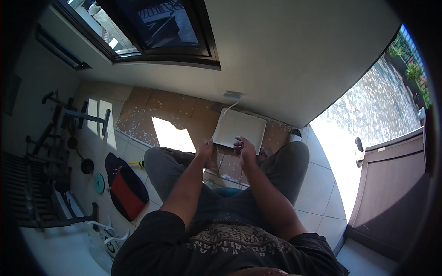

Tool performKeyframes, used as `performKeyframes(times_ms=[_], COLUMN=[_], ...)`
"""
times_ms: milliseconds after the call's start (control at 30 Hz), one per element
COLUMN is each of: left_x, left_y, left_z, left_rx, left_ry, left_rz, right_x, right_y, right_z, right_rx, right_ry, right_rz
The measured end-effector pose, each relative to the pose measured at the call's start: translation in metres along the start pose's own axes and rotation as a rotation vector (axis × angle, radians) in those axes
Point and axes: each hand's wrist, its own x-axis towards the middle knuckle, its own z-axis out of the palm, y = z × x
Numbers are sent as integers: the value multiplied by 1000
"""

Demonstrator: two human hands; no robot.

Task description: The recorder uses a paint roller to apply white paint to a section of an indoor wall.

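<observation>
Dark printed shirt (244,241) fills the bottom centre of my head view, with my grey trousers (163,172) spread above it to either side. Between my knees, at the centre of the frame, lies the white panel (244,126), flat on brown floor tiles (179,106) speckled with white. From its upper left corner a pale cord (229,109) runs up toward a small grey fitting (232,95) at the foot of the wall.

My left hand (205,149) is by the panel's lower left corner, fingers drawn together; whether they pinch anything, or touch the edge, I cannot tell. My right hand (245,147) is over the panel's lower part, fingers curled in nearly to a loose fist; I cannot make out anything inside it.

For handwork over this panel, I'd judge it best to steady the corner lightly with my left, rest my forearms on my thighs, and let the right fingers make small, slow movements. The cord wants slack, as a tug might drag the panel askew.
</observation>
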Motion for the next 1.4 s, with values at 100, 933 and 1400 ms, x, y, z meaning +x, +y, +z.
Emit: performKeyframes(times_ms=[100,933,1400], left_x=[15,-56,-76], left_y=[-14,-2,-10], left_z=[13,-197,-256], left_rx=[-26,217,338], left_ry=[5,383,392], left_rz=[19,166,255], right_x=[-4,-7,-5], right_y=[-4,-3,-4], right_z=[1,22,24], right_rx=[-5,-12,36], right_ry=[26,-103,-49], right_rz=[16,34,61])
